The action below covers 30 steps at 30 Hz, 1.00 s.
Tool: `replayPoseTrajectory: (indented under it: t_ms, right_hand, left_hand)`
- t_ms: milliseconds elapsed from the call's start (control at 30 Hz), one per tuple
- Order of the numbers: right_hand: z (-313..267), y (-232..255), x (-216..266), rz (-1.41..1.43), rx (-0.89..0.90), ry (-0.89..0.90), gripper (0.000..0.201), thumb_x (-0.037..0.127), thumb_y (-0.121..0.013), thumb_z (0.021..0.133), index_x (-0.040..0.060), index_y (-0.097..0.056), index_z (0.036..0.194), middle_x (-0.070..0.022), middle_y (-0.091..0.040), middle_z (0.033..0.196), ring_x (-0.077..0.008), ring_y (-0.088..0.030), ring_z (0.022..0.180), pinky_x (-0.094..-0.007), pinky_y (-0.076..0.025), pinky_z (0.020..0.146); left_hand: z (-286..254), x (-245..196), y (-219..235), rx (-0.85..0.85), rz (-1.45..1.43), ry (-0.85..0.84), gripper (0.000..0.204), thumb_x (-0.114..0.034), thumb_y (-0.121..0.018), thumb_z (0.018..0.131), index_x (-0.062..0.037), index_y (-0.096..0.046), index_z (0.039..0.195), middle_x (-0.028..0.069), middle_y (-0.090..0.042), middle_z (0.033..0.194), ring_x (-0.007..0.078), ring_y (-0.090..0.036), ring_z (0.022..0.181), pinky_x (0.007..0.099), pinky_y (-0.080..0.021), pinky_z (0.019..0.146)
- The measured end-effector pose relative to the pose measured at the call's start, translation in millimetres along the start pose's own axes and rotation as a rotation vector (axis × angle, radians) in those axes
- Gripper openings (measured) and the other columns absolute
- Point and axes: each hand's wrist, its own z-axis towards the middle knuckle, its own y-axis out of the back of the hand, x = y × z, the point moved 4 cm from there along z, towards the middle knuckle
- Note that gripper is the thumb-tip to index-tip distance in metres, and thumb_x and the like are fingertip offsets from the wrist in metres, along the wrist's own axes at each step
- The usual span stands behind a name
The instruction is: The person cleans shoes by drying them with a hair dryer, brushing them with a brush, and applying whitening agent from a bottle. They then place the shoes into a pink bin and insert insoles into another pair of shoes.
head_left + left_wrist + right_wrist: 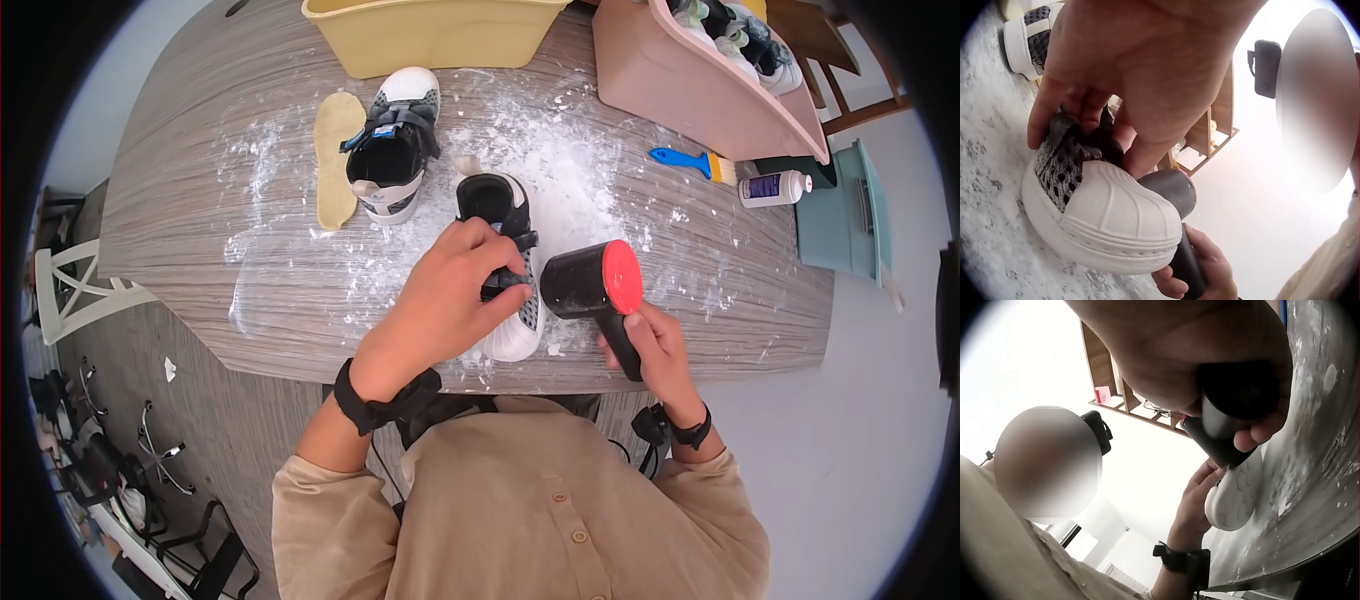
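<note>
A white-and-grey mesh shoe (516, 335) stands on the table, toe toward the person. My left hand (462, 285) grips its upper around the strap and tongue, thumb on one side and fingers on the other; in the left wrist view the white toe (1122, 212) shows below the fingers. My right hand (660, 360) holds a black hair dryer (578, 283) by its handle, the red round end facing up and right and the barrel's other end close beside the shoe. In the right wrist view the fingers wrap the dark handle (1238, 390).
A second shoe (408, 100) and a tan insole (337, 150) lie at the back left. White powder covers much of the table (180, 200). A blue-handled brush (682, 160), a white bottle (770, 190), a yellow bin (430, 40) and a pink bin (680, 80) holding shoes stand around.
</note>
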Motion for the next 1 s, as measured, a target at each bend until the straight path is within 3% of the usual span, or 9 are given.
replayPoseTrajectory:
  t_ms: [667,1000]
  right_hand:
    - [28,1,7,-0.02,-0.019,-0.017,0.035,0.026,-0.043,0.101,-0.0014,-0.059,0.115,-0.0036,-0.06,0.074,-0.0068,-0.054,0.056,-0.0218,-0.044,0.053]
    - [46,-1,9,0.028,-0.055,-0.005,0.035,0.029,-0.044,0.101,-0.0012,-0.06,0.106,-0.0047,-0.061,0.074,-0.0071,-0.055,0.055,-0.0218,-0.044,0.051]
  left_hand:
    - [0,-1,0,0.002,0.015,0.002,0.016,-0.013,-0.071,0.076,-0.0068,-0.062,0.087,0.0104,-0.053,0.088,0.0302,-0.053,0.087,0.0376,-0.045,0.074]
    - [-1,0,1,-0.002,-0.006,0.006,0.017,-0.012,-0.072,0.075,-0.0062,-0.062,0.088,0.01,-0.054,0.088,0.0296,-0.053,0.087,0.0367,-0.045,0.074]
